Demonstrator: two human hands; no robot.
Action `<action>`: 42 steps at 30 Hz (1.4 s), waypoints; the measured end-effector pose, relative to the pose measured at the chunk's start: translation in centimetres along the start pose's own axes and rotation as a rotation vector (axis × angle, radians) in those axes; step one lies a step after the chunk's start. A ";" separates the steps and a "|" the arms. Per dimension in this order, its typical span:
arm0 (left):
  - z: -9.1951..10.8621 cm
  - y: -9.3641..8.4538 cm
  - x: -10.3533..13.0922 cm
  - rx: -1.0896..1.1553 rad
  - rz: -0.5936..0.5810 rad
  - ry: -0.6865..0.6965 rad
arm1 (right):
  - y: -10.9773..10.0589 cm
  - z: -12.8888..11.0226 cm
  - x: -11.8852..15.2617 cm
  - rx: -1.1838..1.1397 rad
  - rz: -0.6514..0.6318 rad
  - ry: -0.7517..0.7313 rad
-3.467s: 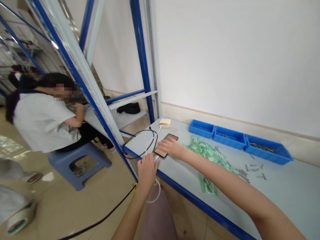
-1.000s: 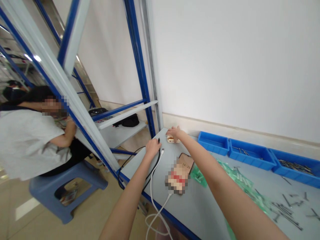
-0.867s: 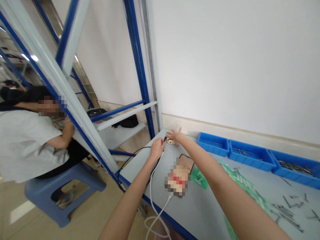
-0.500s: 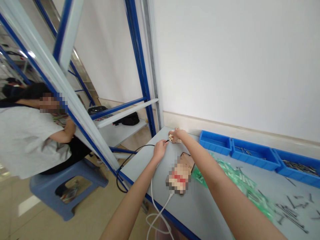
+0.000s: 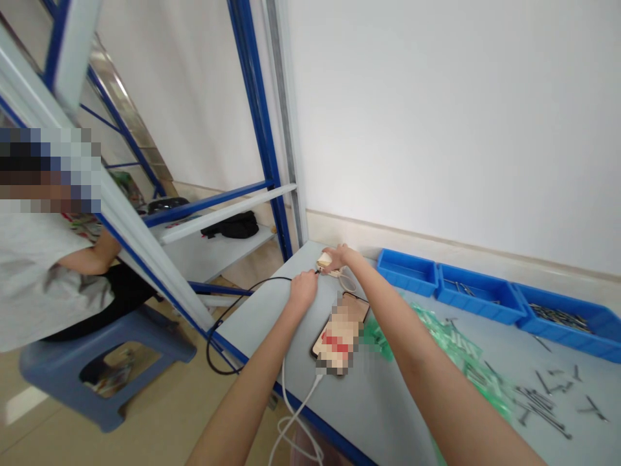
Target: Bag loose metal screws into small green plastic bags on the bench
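A black plug [image 5: 317, 272] is pinched between the thumb and fingers of the left hand [image 5: 305, 288], the other fingers being curled in. Just beyond those fingertips, a cream power bank [image 5: 325, 259] is steadied on the counter [image 5: 378, 402] by the right hand [image 5: 336, 258], which is partly closed over it. Within the last second the plug has been brought from apart up to the power bank's near side; contact seems to be made, though whether it is seated cannot be told, so both hands are judged to be occupied with this one joint. From the left hand the black cable [image 5: 277, 277] is trailed leftward past the counter's edge. Nearer than both hands, a phone [image 5: 334, 336] is left lying between the forearms, connected to a white cable [image 5: 313, 386]. Rightward of the right hand, blue bins [image 5: 475, 304] are lined up, with green bags [image 5: 449, 343] and metal screws [image 5: 541, 404] spread before them.
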State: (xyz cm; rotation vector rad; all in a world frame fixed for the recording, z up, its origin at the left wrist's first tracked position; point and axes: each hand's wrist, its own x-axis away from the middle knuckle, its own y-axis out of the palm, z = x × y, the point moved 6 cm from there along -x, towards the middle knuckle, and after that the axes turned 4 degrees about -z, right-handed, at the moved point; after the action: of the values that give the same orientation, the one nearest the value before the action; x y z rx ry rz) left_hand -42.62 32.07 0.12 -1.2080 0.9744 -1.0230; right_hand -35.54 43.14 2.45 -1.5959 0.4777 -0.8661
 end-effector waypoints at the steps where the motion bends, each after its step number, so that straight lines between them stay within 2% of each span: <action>1: 0.0 0.0 0.0 -0.012 0.004 0.004 | 0.0 0.1 0.0 -0.004 0.010 0.001; 10: 0.2 0.1 -0.1 -0.080 0.045 0.014 | 0.6 0.3 0.6 -0.053 0.103 0.040; 16: 0.7 0.4 -0.1 -0.108 0.021 0.086 | 1.1 0.6 1.0 -0.084 0.158 0.059; 24: 0.9 0.5 0.1 -0.118 -0.014 0.113 | 1.1 0.6 2.2 -0.083 0.195 0.026; 30: 1.5 -0.3 0.5 -0.111 0.009 0.141 | 1.1 -0.1 3.0 -0.070 0.198 -0.039; 35: 1.8 -0.9 0.8 -0.068 0.038 0.048 | 1.3 -0.1 3.1 -0.073 0.197 -0.052; 42: 0.5 -0.4 1.1 0.035 0.027 -0.089 | 1.9 0.4 2.7 -0.110 0.189 -0.045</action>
State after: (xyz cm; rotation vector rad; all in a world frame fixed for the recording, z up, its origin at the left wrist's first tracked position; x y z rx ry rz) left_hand -41.86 31.09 0.56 -1.1986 0.8970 -0.9536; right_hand -33.22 41.08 1.35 -1.6365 0.6421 -0.6692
